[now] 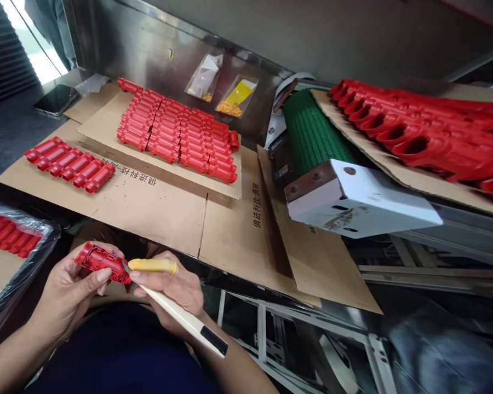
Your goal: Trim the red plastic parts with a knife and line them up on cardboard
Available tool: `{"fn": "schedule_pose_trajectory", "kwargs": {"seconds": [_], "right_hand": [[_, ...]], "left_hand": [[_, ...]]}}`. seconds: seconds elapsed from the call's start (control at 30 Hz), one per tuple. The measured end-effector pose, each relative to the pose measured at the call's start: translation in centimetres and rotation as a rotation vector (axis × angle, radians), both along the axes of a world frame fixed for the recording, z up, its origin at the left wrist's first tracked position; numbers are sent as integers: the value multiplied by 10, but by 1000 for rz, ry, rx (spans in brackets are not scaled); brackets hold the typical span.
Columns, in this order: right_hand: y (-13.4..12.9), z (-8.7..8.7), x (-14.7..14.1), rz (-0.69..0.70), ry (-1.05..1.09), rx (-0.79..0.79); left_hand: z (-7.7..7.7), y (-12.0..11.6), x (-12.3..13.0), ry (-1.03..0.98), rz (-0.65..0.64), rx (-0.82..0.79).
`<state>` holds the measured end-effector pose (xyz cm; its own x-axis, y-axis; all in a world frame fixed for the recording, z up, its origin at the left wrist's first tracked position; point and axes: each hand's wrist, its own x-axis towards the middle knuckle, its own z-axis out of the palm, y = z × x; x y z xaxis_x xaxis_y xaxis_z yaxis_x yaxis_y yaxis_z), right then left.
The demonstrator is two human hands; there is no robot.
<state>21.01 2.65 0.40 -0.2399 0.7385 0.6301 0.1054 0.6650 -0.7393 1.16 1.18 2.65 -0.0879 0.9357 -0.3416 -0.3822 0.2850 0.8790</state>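
My left hand (72, 290) is closed round a hollow red plastic part (107, 261) with a black line along its edges, held tilted above my lap. My right hand (176, 284) grips a slim cream-handled tool (184, 317) with a black butt end. A yellow finger cot (153, 266) covers my right index finger, which lies along the tool. The tool's tip meets the right end of the red part; its shape is hidden by my fingers and the part. Beyond my hands, a short row of similar red parts (70, 164) lies on the cardboard (160, 219).
Several rows of red parts (176, 131) cover a cardboard sheet further back. On the right, a green conveyor belt (318, 134) with a white metal end bracket (361, 202) carries more red parts (419, 126). A plastic-lined bin (51, 232) stands at left. A phone (56, 99) lies behind.
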Motion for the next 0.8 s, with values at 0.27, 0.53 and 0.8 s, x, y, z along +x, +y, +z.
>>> {"fn": "schedule_pose_trajectory", "kwargs": {"seconds": [0.27, 0.53, 0.8], "right_hand": [[-3, 1, -2, -15, 26, -39], [-9, 0, -6, -35, 74, -113], [-11, 4, -3, -17, 84, -181]], "left_hand": [[-8, 1, -4, -9, -38, 40], [-26, -4, -14, -83, -70, 81], [-26, -5, -15, -104, -69, 88]]}}
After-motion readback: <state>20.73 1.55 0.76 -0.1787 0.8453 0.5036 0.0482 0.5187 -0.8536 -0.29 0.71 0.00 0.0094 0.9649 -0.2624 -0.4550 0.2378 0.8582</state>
